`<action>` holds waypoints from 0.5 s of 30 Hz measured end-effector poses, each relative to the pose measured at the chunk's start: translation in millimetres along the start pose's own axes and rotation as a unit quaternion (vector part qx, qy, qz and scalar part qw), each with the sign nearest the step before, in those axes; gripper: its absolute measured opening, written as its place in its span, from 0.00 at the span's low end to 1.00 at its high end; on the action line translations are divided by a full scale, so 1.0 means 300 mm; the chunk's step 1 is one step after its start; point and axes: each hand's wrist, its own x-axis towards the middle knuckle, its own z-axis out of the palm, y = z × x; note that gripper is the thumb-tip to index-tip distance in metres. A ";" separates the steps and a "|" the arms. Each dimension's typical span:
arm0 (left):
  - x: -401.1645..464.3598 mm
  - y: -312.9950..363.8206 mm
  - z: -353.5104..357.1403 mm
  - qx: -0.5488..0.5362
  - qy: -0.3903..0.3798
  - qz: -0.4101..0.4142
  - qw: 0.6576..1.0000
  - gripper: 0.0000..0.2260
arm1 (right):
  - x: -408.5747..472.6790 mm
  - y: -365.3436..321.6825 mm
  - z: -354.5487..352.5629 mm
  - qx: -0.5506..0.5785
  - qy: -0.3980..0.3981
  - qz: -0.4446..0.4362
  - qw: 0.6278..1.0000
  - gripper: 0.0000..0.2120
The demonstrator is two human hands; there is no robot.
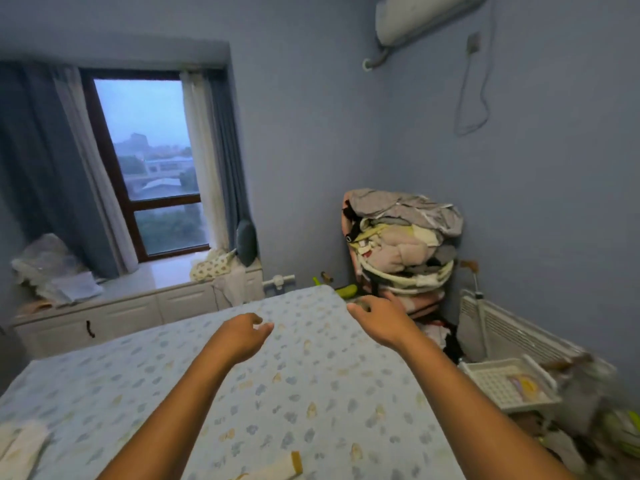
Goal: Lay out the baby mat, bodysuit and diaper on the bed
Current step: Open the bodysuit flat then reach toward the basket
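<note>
Pale blue cotton, printed with small flowers and yellowish shapes, covers the bed (311,393) that fills most of my view; the sheet lies smooth and flat out to its rounded far corner. Beyond that corner a lumpy pile of folded clothes (405,244) in grey, cream and pink leans against the wall. Low on the right sits a white plastic basket (498,386) with a gridded bottom. My left hand (242,336) hovers over the sheet, fingers loosely curled and holding nothing. My right hand (377,315) reaches to the far corner of the bed, fingers spread and bent downward, empty as far as I can see. At the near edge lies a cream cloth piece with a tan band (280,467), and a pale folded cloth (20,448) rests at the bottom left; I cannot tell which is the bodysuit or the diaper.
</note>
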 end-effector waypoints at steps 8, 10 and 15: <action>-0.115 0.682 0.140 -0.014 -0.009 0.095 0.995 0.25 | -0.201 0.418 -0.491 0.013 0.078 0.047 0.996 0.30; -0.160 0.857 0.199 -0.023 -0.003 0.106 0.994 0.25 | -0.241 0.546 -0.617 0.018 0.093 0.055 0.994 0.30; -0.257 1.219 0.363 -0.021 -0.007 0.116 0.993 0.25 | -0.310 0.832 -0.875 0.008 0.103 0.061 0.993 0.30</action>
